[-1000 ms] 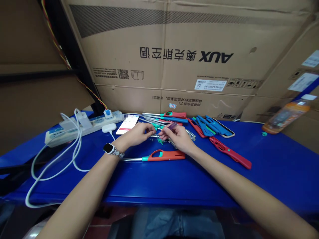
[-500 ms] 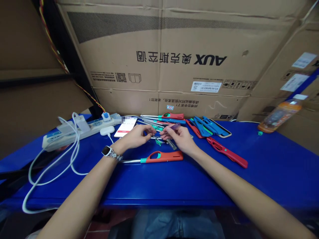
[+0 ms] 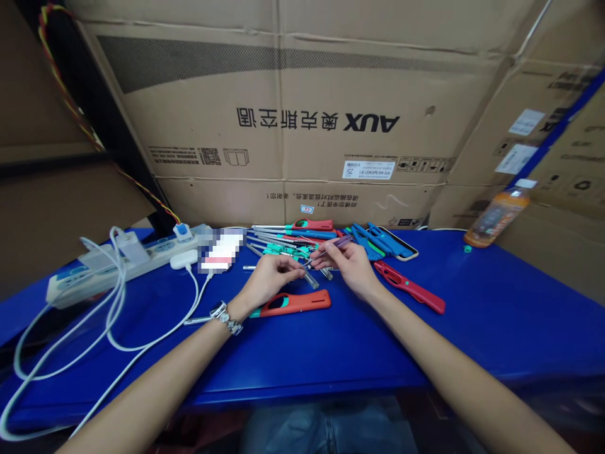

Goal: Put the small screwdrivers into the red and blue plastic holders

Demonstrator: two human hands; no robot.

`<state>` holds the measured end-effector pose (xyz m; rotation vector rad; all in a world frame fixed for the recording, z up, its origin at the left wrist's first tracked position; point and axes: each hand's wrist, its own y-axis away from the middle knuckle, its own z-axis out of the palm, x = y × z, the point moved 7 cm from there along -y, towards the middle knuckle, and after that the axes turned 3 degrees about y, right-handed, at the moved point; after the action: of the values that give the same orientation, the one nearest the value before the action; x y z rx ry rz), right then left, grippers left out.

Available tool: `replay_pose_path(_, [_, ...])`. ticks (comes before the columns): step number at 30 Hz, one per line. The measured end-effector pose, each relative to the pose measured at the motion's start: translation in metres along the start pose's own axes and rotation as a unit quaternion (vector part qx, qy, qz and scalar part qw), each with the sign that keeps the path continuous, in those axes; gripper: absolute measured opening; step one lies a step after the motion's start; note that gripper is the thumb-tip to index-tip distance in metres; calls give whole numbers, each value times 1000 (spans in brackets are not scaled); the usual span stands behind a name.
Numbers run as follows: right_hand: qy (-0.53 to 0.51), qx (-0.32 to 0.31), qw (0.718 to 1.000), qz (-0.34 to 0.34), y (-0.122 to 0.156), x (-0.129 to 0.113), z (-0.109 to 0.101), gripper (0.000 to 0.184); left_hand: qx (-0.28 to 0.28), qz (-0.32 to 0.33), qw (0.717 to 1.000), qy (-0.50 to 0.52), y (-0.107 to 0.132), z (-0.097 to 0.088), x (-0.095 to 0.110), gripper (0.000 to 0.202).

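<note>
My left hand (image 3: 276,276), with a watch at the wrist, is closed in a pinch at the middle of the pile. A small clear plastic tank (image 3: 311,281) sticks out from its fingertips. Closed around a slim tool with a purple handle (image 3: 343,241) is my right hand (image 3: 348,260); the tool's thin shaft points left toward the tank. Another clear piece (image 3: 326,273) lies between the hands. Behind them is a pile of green lighter parts and metal tubes (image 3: 283,247). An orange gas lighter (image 3: 302,303) lies in front, its long tube partly under my left wrist.
Blue casings (image 3: 378,238) and a red casing (image 3: 410,287) lie at right, with an orange drink bottle (image 3: 498,214) beyond. At left are a power strip (image 3: 127,258), white cables (image 3: 118,315) and a pixelated phone (image 3: 221,251). A cardboard sheet (image 3: 283,82) stands behind.
The view has turned slightly right. My left hand has come nearer and lower, beside my right hand, and a clear tank now shows at its fingertips. My right hand keeps the purple-handled tool.
</note>
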<state>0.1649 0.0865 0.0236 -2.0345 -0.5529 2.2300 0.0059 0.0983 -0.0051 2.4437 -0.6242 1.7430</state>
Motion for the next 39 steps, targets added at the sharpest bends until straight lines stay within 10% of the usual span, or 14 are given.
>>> replay_pose_path(31, [122,12,990,-66,11,-16,9,37,49,111,956,-268,8,18,30,22])
replay_pose_path(39, [142,66,985,-69,11,-24,-12,41,-49,143,959,-240,21,36,40,32])
